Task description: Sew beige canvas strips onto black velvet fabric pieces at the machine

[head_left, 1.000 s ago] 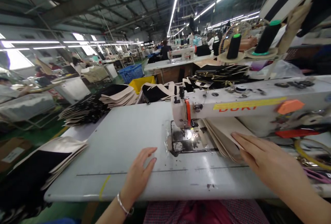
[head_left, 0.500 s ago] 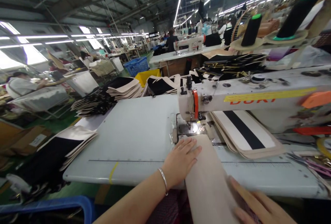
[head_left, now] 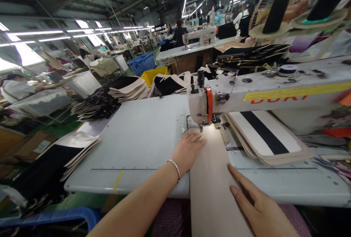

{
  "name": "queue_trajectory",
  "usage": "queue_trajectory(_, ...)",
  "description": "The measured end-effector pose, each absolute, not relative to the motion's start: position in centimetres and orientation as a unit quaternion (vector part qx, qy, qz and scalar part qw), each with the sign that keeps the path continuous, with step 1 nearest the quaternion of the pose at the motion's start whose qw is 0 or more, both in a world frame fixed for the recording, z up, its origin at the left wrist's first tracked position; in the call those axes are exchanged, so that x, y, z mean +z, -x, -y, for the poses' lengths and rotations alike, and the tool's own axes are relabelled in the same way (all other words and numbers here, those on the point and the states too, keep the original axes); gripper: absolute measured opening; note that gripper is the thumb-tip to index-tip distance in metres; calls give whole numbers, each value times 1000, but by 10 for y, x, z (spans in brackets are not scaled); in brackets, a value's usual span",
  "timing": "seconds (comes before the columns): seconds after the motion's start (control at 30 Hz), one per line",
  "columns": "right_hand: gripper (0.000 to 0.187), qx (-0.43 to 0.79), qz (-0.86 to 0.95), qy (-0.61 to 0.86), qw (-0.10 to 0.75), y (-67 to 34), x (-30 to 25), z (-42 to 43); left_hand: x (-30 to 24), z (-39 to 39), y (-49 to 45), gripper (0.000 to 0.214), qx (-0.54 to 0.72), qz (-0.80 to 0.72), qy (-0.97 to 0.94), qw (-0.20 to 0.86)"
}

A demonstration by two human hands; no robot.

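A long beige fabric panel (head_left: 211,178) lies on the white sewing table (head_left: 142,138), its far end under the needle of the white sewing machine (head_left: 263,91). My left hand (head_left: 188,149) rests flat on the panel's left edge close to the presser foot, fingers stretched out, a bracelet on the wrist. My right hand (head_left: 257,207) presses flat on the panel's right side near the table's front edge, fingers extended.
A stack of beige panels with a black stripe (head_left: 265,136) lies under the machine arm at the right. More stacked panels (head_left: 120,92) sit at the table's far left, others (head_left: 60,156) at the near left. Thread cones (head_left: 276,7) stand above. Other people work at distant tables.
My right hand left the striped stack and a beige panel came onto the table. Both hands slid the panel forward until its end reached the needle. The camera tilted down slightly.
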State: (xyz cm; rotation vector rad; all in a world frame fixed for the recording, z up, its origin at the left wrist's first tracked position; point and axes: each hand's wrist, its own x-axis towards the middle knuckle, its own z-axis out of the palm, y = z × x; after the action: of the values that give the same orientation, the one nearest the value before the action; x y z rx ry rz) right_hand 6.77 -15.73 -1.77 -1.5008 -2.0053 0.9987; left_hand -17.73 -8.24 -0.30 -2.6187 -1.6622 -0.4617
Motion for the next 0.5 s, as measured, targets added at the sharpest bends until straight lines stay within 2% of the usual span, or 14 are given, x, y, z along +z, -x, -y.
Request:
queue_trajectory(0.33, 56, 299, 771, 526, 199, -71, -18, 151, -7, 77, 181, 27, -189, 519, 833, -11)
queue_trajectory(0.43, 51, 219, 822, 496, 173, -78, -15, 142, -11, 73, 179, 27, -183, 527, 830, -4)
queue_trajectory(0.5, 42, 151, 866, 438, 190, -80, -12, 129, -7, 80, 171, 30, -156, 531, 833, 5)
